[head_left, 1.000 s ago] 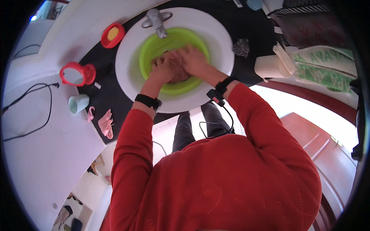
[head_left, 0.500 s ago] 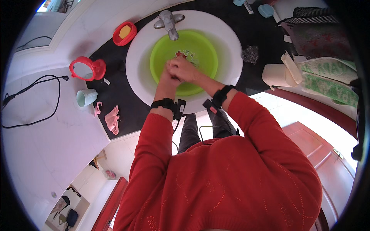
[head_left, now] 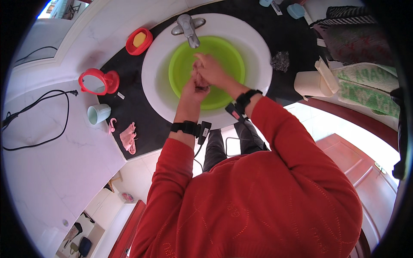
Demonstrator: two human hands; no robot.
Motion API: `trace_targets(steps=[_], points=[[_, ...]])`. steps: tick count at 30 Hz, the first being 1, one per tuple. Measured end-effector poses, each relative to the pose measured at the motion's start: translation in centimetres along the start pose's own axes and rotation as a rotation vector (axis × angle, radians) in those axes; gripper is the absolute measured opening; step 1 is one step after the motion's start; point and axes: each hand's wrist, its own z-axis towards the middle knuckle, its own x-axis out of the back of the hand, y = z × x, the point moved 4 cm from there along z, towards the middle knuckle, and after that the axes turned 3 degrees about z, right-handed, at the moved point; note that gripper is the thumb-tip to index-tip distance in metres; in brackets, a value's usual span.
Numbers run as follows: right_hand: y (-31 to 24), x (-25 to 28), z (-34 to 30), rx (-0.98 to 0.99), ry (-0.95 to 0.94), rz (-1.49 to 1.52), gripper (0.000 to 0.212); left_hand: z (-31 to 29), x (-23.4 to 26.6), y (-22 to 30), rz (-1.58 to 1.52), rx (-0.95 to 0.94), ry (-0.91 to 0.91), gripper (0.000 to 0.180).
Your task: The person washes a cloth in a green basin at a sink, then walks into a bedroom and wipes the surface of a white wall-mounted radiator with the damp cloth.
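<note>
A lime-green basin (head_left: 176, 77) sits inside the white oval sink (head_left: 155, 94), under the silver faucet (head_left: 188, 30). My left hand (head_left: 194, 90) is over the basin with its fingers curled upward. My right hand (head_left: 211, 71) lies against it from above and to the right, with a finger or thumb sticking out toward the faucet. Between the palms there is a pinkish, dark-edged patch, too small and covered to name. Both wrists wear black straps with small modules. The bottom of the basin is largely hidden by my hands.
On the black counter (head_left: 150, 133) are a red soap dish (head_left: 144, 48), a red mirror (head_left: 112, 81), a pale cup (head_left: 99, 113) and a pink cloth item (head_left: 128, 137). To the right are a clear crumpled ball (head_left: 280, 61), a cream container (head_left: 312, 84) and towels (head_left: 365, 84).
My hands, clasped together before, have shifted apart slightly, and the right one has turned with a digit extended. A red and white pattern in the basin is now out of sight. The view has moved slightly.
</note>
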Motion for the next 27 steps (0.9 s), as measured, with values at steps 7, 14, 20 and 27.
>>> trace_targets(steps=[7, 14, 20, 27], points=[[-2.4, -3.2, -2.7, 0.184, -0.142, -0.455, 0.018, -1.7, -0.1, 0.5, 0.342, -0.309, -0.156, 0.018], [2.8, 4.2, 1.6, 0.027, -0.044, -0.575, 0.037, 1.7, 1.7, 1.1, 0.16, -0.054, 0.197, 0.035], [1.8, 2.4, -2.0, -0.13, 0.228, -0.845, 0.04, 0.7, -0.2, 1.5, 0.273, -0.092, 0.137, 0.045], [-2.4, -2.0, -2.0, -0.176, -0.217, -0.086, 0.023, 1.9, 1.7, 1.5, 0.044, 0.053, -0.066, 0.037]])
